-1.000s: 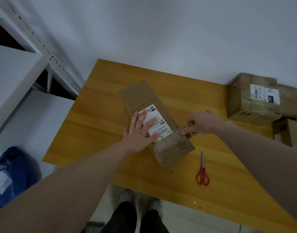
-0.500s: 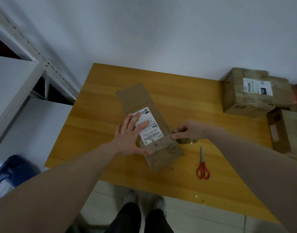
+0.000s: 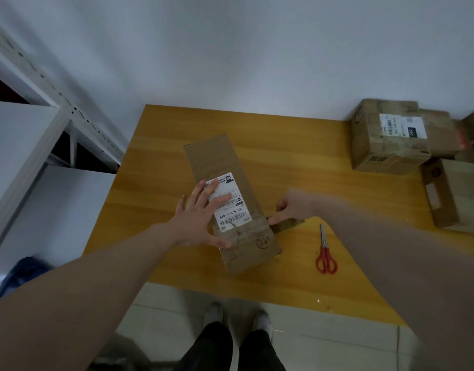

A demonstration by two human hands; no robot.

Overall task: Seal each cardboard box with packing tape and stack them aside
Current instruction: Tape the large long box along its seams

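On the long cardboard box, the label reads "502-602-12-815"; the flat left hand presses it, and beside the box the right hand pinches the packing tape.

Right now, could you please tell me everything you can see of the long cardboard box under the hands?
The long cardboard box is brown, narrow and worn, and lies flat and skewed on the wooden table. A white shipping label with barcodes covers its top; a round stamp marks the near end. The left hand presses flat on the label and top. The right hand pinches a strip of brownish tape that runs from the box's right edge. Creased tape crosses the near part.
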